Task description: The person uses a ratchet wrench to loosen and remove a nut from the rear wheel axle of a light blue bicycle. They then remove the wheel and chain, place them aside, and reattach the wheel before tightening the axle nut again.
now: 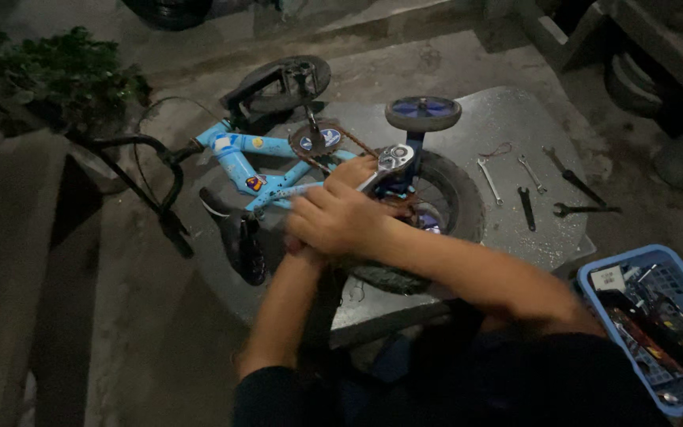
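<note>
On a grey slab point(507, 126) at the centre of the view, a small blue bicycle point(239, 162) is laid on its side, its rear wheel point(452, 202) near the middle of the slab and its handlebar point(152, 162) overhanging the left edge. The right hand point(337, 217) is closed over an adjustable wrench point(389, 162) set at the rear hub, beside the rusty chain point(349, 142). The left hand point(294, 245) is almost wholly covered by the right; its grip cannot be made out. A training wheel point(423, 112) is seen just above the wrench. Four spanners point(527, 186) are spread on open slab to the right, well apart from the hands. A blue basket point(654, 316) of tools is cut off by the frame's right edge. The hub itself is hidden by the hands, and the surroundings are lost in darkness.
</note>
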